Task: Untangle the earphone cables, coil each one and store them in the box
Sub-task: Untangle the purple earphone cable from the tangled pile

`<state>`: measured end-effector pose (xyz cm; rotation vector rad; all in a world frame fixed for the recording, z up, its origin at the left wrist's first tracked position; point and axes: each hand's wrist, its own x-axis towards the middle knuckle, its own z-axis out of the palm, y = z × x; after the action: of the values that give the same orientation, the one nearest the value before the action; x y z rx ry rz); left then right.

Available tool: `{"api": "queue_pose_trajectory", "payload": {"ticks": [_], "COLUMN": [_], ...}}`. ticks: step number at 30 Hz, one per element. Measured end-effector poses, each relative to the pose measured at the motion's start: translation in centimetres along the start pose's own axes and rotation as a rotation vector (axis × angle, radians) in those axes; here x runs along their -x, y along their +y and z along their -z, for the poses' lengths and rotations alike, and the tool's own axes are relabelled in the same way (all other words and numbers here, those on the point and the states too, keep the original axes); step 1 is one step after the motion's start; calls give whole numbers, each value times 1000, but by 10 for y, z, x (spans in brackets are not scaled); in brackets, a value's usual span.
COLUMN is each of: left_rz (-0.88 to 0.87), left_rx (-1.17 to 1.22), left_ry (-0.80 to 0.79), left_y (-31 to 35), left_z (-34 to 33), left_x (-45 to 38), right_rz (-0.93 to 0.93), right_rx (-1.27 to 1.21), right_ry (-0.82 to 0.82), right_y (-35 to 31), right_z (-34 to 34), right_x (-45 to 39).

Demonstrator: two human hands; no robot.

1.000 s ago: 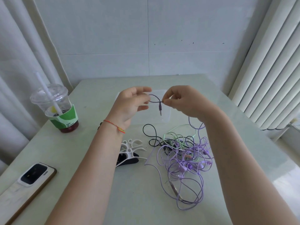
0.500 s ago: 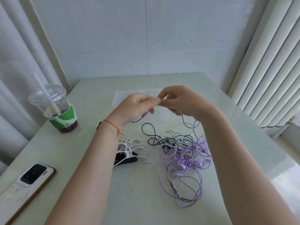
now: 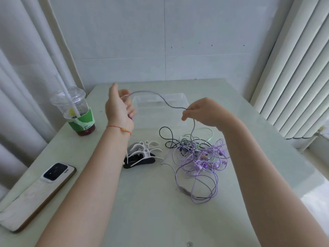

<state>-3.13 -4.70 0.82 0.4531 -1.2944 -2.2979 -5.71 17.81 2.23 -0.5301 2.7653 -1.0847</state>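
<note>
Both hands pinch the purple cable, left hand probably at its end; right hand should feed slack gently from the tangle.

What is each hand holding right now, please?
Left hand: closed on one end of the purple cable.
Right hand: pinching the same purple cable farther along.

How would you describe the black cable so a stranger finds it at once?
Start at the clear box at the table's far end. Just in front lies the cable tangle. The black cable loops out of its left edge; its neighbours are purple or pale green.
</note>
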Motion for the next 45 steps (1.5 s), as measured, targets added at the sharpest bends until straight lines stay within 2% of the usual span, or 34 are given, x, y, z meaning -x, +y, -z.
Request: {"api": "queue_pose_trajectory", "payload": {"ticks": [3, 6, 7, 9, 11, 13, 16, 18, 19, 22, 24, 26, 29, 31, 33, 35, 37, 39, 42, 45], "left_rz": [35, 67, 81, 89, 55, 63, 85, 71, 53, -20, -90, -199, -291, -289, -248, -168, -69, 54, 236, 304], "left_rx": [-275, -612, -664, -743, -883, -888, -624, -468, -420, -352, -315, -267, -152, -117, -248, -471, -652, -691, -610, -568], "left_ry": [-311, -644, -697, -700, -699, -709, -564, -415, -346, -175, -77, 40, 264, 315, 192, -87, -387, -581, -783, -793], "left_y": [-12, -36, -42, -50, -51, -52, -54, -55, -56, -60, -61, -58, -47, -41, -40, -43, -47, -52, -53, -49], "left_z": [-1, -4, -5, -5, -3, -1, 2, 6, 8, 15, 18, 22, 31, 37, 36, 29, 21, 17, 18, 21], "left_x": [27, 56, 64, 69, 70, 67, 62, 58, 56, 53, 50, 45, 31, 26, 28, 40, 56, 67, 72, 69], "right_rz": [-4, 14, 10, 12, 41, 74, 20, -8, 13, 111, 125, 117, 91, 36, -64, -105, -65, -1, 90, 130], "right_rx": [-78, -487, -631, -849, -983, -1067, -1071, -960, -872, -497, -250, -139, 29, 19, -330, -737, -954, -1062, -1128, -1151], "right_ry": [16, -34, -53, -34, 52, 106, 188, 197, 142, -171, -281, -219, 50, 253, 326, 193, 21, -84, -92, 1], "right_y": [1, -5, -8, -10, -4, 2, 2, 1, 1, -2, -6, -5, 4, 11, 15, 11, 6, 3, 4, 9], "right_z": [-7, -25, -30, -34, -32, -30, -36, -46, -51, -62, -66, -66, -59, -53, -46, -46, -50, -54, -54, -52], "right_x": [10, 14, 17, 20, 20, 19, 18, 21, 24, 37, 44, 45, 39, 34, 32, 35, 38, 40, 38, 35]}}
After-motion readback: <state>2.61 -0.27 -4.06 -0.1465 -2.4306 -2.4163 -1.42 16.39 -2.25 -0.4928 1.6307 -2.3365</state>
